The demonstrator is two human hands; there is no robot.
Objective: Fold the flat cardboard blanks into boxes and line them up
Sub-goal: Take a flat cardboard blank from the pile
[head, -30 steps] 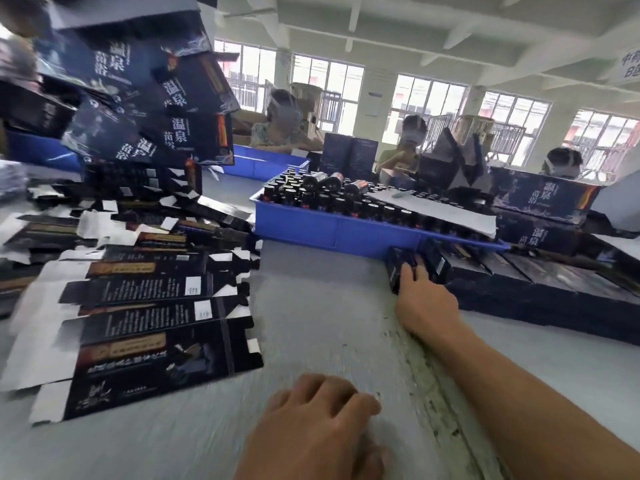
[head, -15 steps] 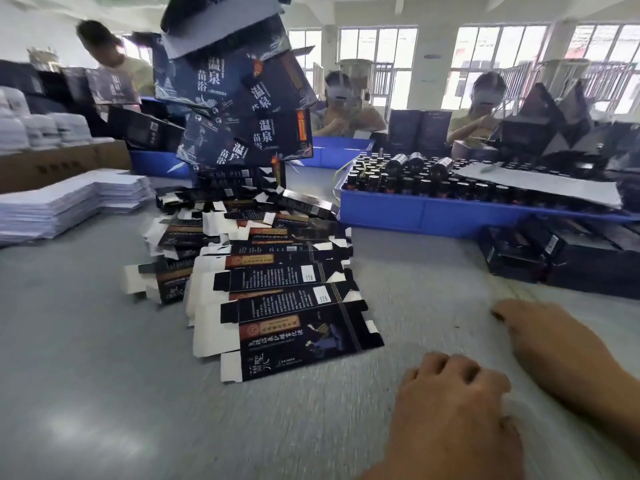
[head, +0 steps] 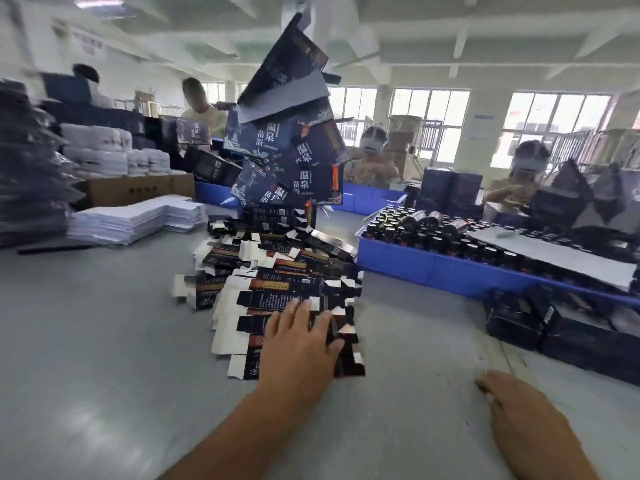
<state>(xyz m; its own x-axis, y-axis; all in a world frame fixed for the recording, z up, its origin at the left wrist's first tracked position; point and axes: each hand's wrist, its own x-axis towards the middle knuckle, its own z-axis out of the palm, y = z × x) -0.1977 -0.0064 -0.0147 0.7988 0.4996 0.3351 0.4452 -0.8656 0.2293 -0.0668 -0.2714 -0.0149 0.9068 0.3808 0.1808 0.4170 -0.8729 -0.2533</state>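
On the grey table (head: pixel 104 341), straight ahead, a fanned spill of flat cardboard blanks (head: pixel 277 289) runs away from the viewer — dark printed faces with white tabs, overlapping too closely to count beyond roughly a dozen visible layers. One hand, the left hand (head: pixel 298 344), lies on the nearest blanks with its fingers straight and spread, pressing down rather than gripping anything. The right hand (head: pixel 519 414) rests flat on the table to the right, well apart from the blanks, fingers relaxed and holding nothing.

At the far end of the spill stands a leaning tower of larger dark boxes (head: pixel 287 161) with white characters (about five can be made out). To the right sits one blue tray (head: pixel 433 268) packed with small dark bottles (head: pixel 415 233), a pale sheet lying across part of it. Just in front of the tray, a row of folded dark boxes (head: pixel 554 327) lies on the table — blurred, count unclear. To the left rests one stack of white sheets (head: pixel 138 220). Four people (head: pixel 374 154) work at the far side.
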